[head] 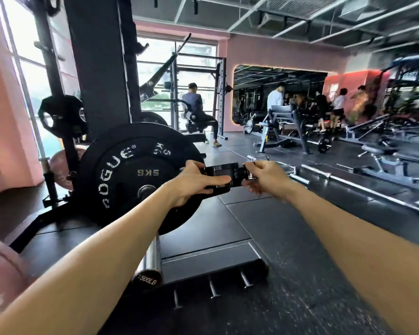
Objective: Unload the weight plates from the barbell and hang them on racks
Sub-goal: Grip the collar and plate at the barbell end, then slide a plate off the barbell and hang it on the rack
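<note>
A black ROGUE 5 kg bumper plate [121, 170] sits upright on the barbell's chrome sleeve [151, 257], whose end cap reads 1500LB and points toward me. In front of the plate's right edge, both hands hold a black barbell collar [224, 174], off the sleeve. My left hand [191, 182] grips the collar's left side, thumb on top and fingers underneath. My right hand [266, 177] pinches its right end with curled fingers. A storage post at the left carries black plates [63, 117], with a pink plate [58, 170] lower down.
A thick black rack upright [99, 68] rises behind the plate. Another pink plate [3, 269] fills the bottom left corner. A low black platform edge with metal pegs [211, 269] lies below. Loose bars [315, 171] and benches lie to the right. People exercise in the background.
</note>
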